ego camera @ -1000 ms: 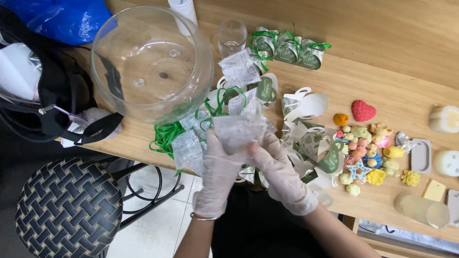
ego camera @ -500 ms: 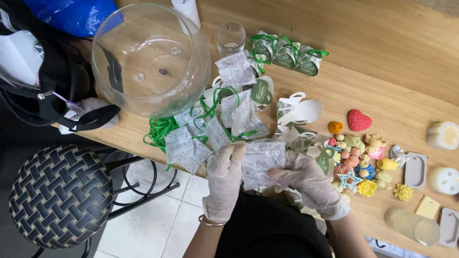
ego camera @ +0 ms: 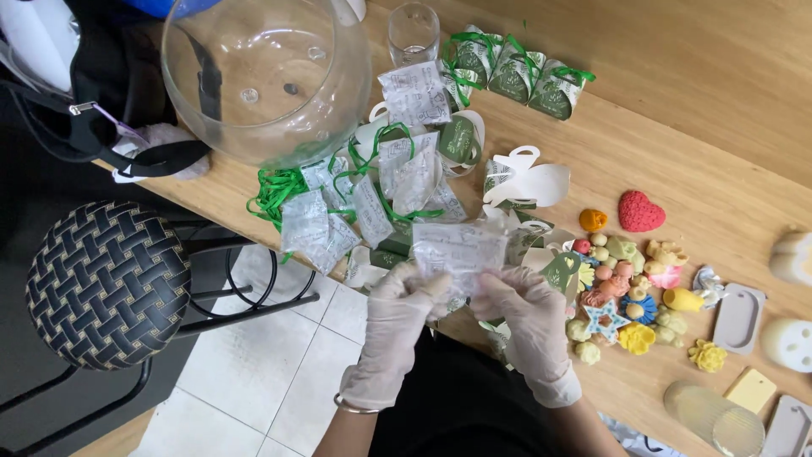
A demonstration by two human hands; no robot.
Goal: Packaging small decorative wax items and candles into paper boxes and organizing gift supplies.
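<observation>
— Now, what are the gloved hands holding at the wooden table (ego camera: 719,110) edge?

— Left hand (ego camera: 396,317) and right hand (ego camera: 526,317), in white gloves, pinch a small clear printed plastic pouch (ego camera: 458,251) between fingers and thumbs, just above the edge.

— And around it?

— Similar pouches with green ribbon (ego camera: 275,190), a large clear glass bowl (ego camera: 266,76), and small colourful moulded soaps (ego camera: 630,296) to the right.

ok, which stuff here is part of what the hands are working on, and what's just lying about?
In hand:
- left hand and right hand, gloved, both gripping a clear printed pouch
- more pouches with green ribbon
- small shaped soaps
- tied green packets

Lying about:
- glass bowl
- drinking glass
- stool
- grey moulds
</observation>
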